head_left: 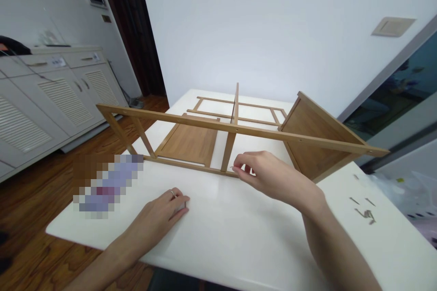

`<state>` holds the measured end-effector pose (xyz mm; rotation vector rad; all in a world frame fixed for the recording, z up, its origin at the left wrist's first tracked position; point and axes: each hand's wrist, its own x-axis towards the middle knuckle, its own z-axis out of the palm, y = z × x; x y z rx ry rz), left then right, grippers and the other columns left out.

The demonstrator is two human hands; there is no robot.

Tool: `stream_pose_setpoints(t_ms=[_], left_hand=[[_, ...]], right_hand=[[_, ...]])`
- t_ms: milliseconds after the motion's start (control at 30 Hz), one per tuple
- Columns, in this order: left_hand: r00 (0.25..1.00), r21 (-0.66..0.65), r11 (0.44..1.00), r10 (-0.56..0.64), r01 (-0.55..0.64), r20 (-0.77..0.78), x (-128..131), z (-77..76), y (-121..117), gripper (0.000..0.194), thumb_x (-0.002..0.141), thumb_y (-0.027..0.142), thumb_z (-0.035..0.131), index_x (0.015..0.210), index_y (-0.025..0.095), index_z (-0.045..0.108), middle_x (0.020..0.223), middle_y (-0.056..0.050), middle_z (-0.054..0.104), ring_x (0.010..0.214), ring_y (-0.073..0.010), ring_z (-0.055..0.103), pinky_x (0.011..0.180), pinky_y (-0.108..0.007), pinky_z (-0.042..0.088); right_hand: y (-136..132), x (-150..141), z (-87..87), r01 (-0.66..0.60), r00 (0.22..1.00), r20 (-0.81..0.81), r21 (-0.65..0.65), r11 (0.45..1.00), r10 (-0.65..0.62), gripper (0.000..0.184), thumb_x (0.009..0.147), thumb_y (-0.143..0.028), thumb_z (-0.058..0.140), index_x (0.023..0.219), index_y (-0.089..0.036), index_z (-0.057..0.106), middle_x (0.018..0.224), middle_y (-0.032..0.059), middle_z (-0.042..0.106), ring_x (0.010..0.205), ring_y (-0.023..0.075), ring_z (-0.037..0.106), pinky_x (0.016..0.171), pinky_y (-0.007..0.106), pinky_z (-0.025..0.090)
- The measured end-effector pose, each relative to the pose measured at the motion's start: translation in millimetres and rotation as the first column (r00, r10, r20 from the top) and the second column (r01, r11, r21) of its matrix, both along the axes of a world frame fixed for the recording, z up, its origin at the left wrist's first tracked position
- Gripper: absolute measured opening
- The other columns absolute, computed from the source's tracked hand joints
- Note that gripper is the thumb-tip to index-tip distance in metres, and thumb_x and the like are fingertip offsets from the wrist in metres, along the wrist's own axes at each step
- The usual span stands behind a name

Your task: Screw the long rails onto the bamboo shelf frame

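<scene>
Well, a frame of pale, smooth wood [239, 129] lies on its side on a white, shiny surface [239, 241]. Long, thin rails cross it, and a flat wood panel [189, 142] sits inside it. The right hand [269, 177] is at the frame's low front rail [191, 165], with its fingers [241, 168] pinched narrow at the rail's end. It is hard to tell if they hold anything. The left hand [159, 220], with a silver ring [171, 193], rests on the surface nearer the body. Its fingers [179, 204] curl shut around a tiny dark metal pin [185, 204]. A few small metal screws [365, 207] lie off to the right, by a see-through plastic bag [409, 200]. A blurred patch [107, 186] hides part of the surface on the left. Past it stand white slatted cabinets [61, 107] on a brown wood floor [82, 145].
</scene>
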<state>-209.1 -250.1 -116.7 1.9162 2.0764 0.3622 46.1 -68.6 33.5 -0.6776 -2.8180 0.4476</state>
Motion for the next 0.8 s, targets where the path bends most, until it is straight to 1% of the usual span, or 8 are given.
stream_pose_setpoints(t_ms=[133, 233, 300, 400, 500, 567, 667, 800], left_hand=[[1.0, -0.004, 1.0, -0.022, 0.022, 0.006, 2, -3.6, 5, 0.034, 0.105, 0.027, 0.041, 0.112, 0.024, 0.074, 0.112, -0.007, 0.075, 0.099, -0.022, 0.075, 0.09, -0.034, 0.059], [0.997, 0.04, 0.998, -0.052, 0.049, 0.06, 3, 4.5, 12, 0.033, 0.103, 0.026, 0.042, 0.107, 0.024, 0.075, 0.108, -0.005, 0.078, 0.095, -0.0222, 0.076, 0.087, -0.036, 0.061], [0.984, 0.107, 0.993, -0.058, 0.04, 0.167, 9, 23.7, 24, 0.03, 0.103, 0.03, 0.047, 0.109, 0.025, 0.075, 0.106, -0.004, 0.081, 0.088, -0.0201, 0.076, 0.082, -0.033, 0.062], [0.924, 0.269, 0.963, -0.082, -0.024, 0.373, 24, 74.7, 53, 0.026, 0.1, 0.042, 0.061, 0.107, 0.022, 0.075, 0.101, -0.005, 0.082, 0.083, -0.0182, 0.077, 0.071, -0.026, 0.062], [0.878, 0.531, 0.847, -0.278, 0.033, 0.389, 42, 132.3, 87, 0.021, 0.096, 0.039, 0.07, 0.1, 0.021, 0.079, 0.096, -0.005, 0.081, 0.075, -0.0148, 0.073, 0.068, -0.023, 0.061], [0.822, 0.654, 0.754, -0.413, 0.067, 0.393, 52, 159.7, 107, 0.015, 0.096, 0.032, 0.071, 0.099, 0.022, 0.081, 0.098, -0.005, 0.079, 0.086, -0.0158, 0.073, 0.075, -0.024, 0.061], [0.683, 0.712, 0.699, -0.551, 0.064, 0.479, 63, 175.3, 129, 0.013, 0.097, 0.028, 0.071, 0.098, 0.021, 0.081, 0.098, -0.005, 0.077, 0.09, -0.0153, 0.072, 0.078, -0.023, 0.061], [0.548, 0.669, 0.742, -0.575, 0.037, 0.607, 70, 167.7, 144, 0.015, 0.095, 0.031, 0.074, 0.101, 0.019, 0.08, 0.097, -0.006, 0.079, 0.078, -0.0134, 0.073, 0.071, -0.024, 0.062]], right_hand=[[-1, 10, 4.2, -0.019, 1.0, -0.014, 0.002, 1.0, 0.019, 0.023, 0.102, -0.018, 0.059, 0.082, -0.022, 0.069, 0.073, -0.0009, 0.069, 0.061, 0.0136, 0.062, 0.055, 0.026, 0.039], [2, 16, 7.6, -0.025, 0.997, -0.072, 0.025, 0.999, 0.027, 0.022, 0.102, -0.018, 0.059, 0.083, -0.022, 0.07, 0.072, -0.0004, 0.07, 0.061, 0.0135, 0.062, 0.054, 0.025, 0.039], [4, 19, 10.7, -0.027, 0.993, -0.118, 0.024, 0.999, 0.029, 0.021, 0.103, -0.021, 0.059, 0.087, -0.022, 0.072, 0.074, -0.0001, 0.072, 0.063, 0.0138, 0.065, 0.056, 0.025, 0.042], [5, 21, 17.6, -0.052, 0.97, -0.238, -0.004, 0.999, 0.049, 0.019, 0.105, -0.026, 0.058, 0.095, -0.023, 0.074, 0.083, 0.0008, 0.076, 0.07, 0.014, 0.069, 0.062, 0.024, 0.048], [2, 22, 24.4, -0.061, 0.921, -0.387, -0.047, 0.997, 0.038, 0.017, 0.105, -0.027, 0.058, 0.1, -0.023, 0.074, 0.086, 0.0003, 0.077, 0.073, 0.013, 0.071, 0.058, 0.021, 0.051], [1, 22, 26.4, -0.048, 0.873, -0.487, -0.066, 0.997, 0.01, 0.015, 0.105, -0.026, 0.059, 0.102, -0.023, 0.073, 0.088, 0.0005, 0.079, 0.077, 0.0133, 0.073, 0.054, 0.019, 0.051], [1, 21, 24.2, -0.019, 0.787, -0.615, -0.087, 0.996, -0.038, 0.011, 0.103, -0.027, 0.062, 0.106, -0.023, 0.071, 0.092, 0.0011, 0.081, 0.085, 0.0145, 0.077, 0.048, 0.016, 0.051], [5, 20, 18.0, 0.031, 0.671, -0.738, -0.075, 0.997, -0.076, 0.007, 0.1, -0.029, 0.069, 0.103, -0.023, 0.071, 0.092, 0.0005, 0.081, 0.084, 0.0144, 0.078, 0.054, 0.017, 0.057]])
